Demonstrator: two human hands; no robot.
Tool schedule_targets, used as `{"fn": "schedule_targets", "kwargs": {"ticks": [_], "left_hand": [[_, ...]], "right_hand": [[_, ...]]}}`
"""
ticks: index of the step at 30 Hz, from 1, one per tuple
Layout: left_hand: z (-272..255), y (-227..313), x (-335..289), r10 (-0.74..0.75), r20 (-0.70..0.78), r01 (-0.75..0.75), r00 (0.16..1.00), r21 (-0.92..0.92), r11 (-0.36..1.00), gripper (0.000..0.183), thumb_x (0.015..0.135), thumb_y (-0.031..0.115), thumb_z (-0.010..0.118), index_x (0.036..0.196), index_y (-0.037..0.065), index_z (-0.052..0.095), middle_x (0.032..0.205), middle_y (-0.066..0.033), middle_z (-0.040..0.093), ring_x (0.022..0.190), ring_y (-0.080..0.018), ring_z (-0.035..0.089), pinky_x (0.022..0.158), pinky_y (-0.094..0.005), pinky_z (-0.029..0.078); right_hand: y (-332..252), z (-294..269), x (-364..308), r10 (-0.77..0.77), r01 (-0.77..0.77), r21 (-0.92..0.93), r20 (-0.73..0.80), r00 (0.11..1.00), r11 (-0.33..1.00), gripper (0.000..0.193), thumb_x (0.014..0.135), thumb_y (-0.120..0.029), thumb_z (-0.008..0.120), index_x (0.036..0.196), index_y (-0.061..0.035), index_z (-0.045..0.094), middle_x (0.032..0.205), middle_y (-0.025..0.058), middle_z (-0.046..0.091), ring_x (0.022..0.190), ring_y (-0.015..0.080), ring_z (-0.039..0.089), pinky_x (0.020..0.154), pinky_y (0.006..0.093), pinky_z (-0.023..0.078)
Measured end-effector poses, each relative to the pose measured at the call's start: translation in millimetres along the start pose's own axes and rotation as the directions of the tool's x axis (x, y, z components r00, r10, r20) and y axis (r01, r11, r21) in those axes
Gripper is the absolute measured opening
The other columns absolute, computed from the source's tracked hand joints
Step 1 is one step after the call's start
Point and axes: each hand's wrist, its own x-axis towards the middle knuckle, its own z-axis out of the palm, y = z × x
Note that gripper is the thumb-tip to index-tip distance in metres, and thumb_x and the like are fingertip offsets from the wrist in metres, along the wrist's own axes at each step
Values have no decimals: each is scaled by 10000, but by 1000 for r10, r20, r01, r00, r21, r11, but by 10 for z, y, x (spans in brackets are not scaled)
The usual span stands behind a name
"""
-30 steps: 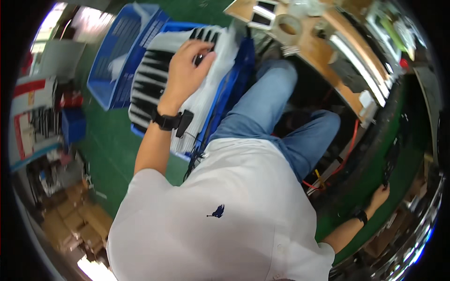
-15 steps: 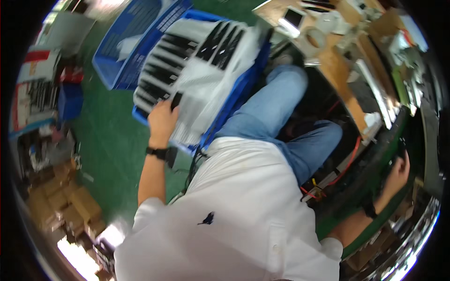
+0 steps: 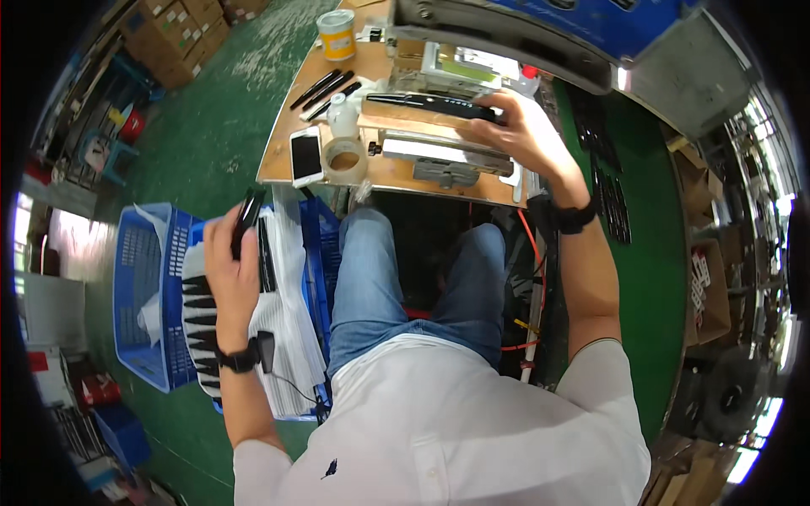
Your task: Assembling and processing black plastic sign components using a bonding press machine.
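My left hand (image 3: 229, 268) is closed round a glossy black strip-shaped piece (image 3: 248, 218) above the blue crate at the left. White foam sheeting (image 3: 291, 346) lines that crate, with several similar black pieces lying in rows on it. Over the wooden table (image 3: 375, 173), my right hand (image 3: 530, 135) grips one end of a long glossy black casing (image 3: 430, 104) with a row of small pale marks. The casing extends leftward above a metal fixture (image 3: 447, 152); whether it touches the fixture cannot be told.
A phone (image 3: 306, 157), a tape roll (image 3: 345, 160), a white bottle (image 3: 342, 116) and a yellow-and-white tub (image 3: 337, 35) stand left on the table. A blue machine (image 3: 582, 25) overhangs its back. Another blue crate (image 3: 139, 337) stands at far left. Black strips (image 3: 612, 202) lie at right.
The view has swung toward the table. My right hand has come from the far right to over the table and holds the casing. My left hand remains by the crate with a black piece.
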Motion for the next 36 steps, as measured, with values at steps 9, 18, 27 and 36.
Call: {"fn": "schedule_targets", "kwargs": {"ticks": [9,18,27,36], "left_hand": [[1086,979,1575,621,82,-608,780,-139,782,288,929,172,772,1181,33,753,1123,-124,740,1023,-318,683,917,-409,513],[1792,1265,1650,616,175,-598,768,-148,788,348,949,251,728,1249,78,753,1167,-89,743,1114,-293,669,1002,-447,471],[1088,877,628,344,85,-317,935,-232,920,420,888,210,822,1273,73,727,1283,-147,690,1185,-332,658,1047,-452,500],[846,800,-43,93,286,37,954,-420,907,241,915,21,768,1155,9,753,1156,-153,722,1062,-293,713,945,-364,553]], "right_hand": [[497,-685,-927,102,-118,-30,-318,942,993,313,935,-167,813,1189,5,756,956,49,675,810,139,629,744,268,500],[2751,-1547,-3595,641,-839,-64,-614,460,540,496,915,-337,842,1164,84,757,966,163,783,871,216,711,825,365,549],[3224,-1308,-3653,662,-740,-338,-333,671,581,475,948,-171,651,1346,86,659,1235,310,721,1123,418,712,999,455,545],[1569,-1145,-2052,545,41,721,-559,625,692,457,958,38,611,1414,60,632,842,20,517,719,105,462,643,262,385]]}}
